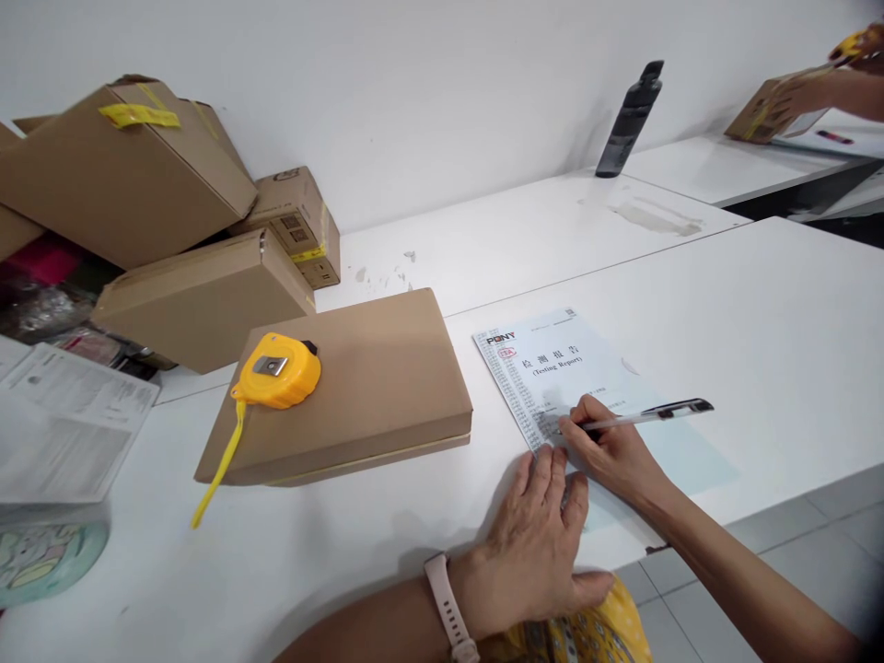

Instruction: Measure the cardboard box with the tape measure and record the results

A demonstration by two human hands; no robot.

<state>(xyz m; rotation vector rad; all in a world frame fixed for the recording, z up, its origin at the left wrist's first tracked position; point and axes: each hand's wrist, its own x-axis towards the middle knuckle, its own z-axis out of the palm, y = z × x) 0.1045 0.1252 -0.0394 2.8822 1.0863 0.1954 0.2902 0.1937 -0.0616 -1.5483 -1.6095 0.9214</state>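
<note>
Fingers of right hand (617, 454) pinch pen (645, 416), tip at testing report (584, 378) on white table (760, 341). Left hand (530, 543) uncurled, holding nothing, fingertips on report's near left edge. Left of report, cardboard box (387, 368) bearing yellow tape measure (294, 379). Far left, stacked cartons (152, 180). Far right, dark bottle (628, 124).

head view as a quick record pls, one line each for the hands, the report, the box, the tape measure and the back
right hand: holds a pen, tip at the report's cover
left hand: laid flat at the report's near left edge
report: "Testing Report" cover up, on the white table
box: flat cardboard, left of the report
tape measure: yellow, on the box, strap over its edge
back: dark bottle near the wall
</note>
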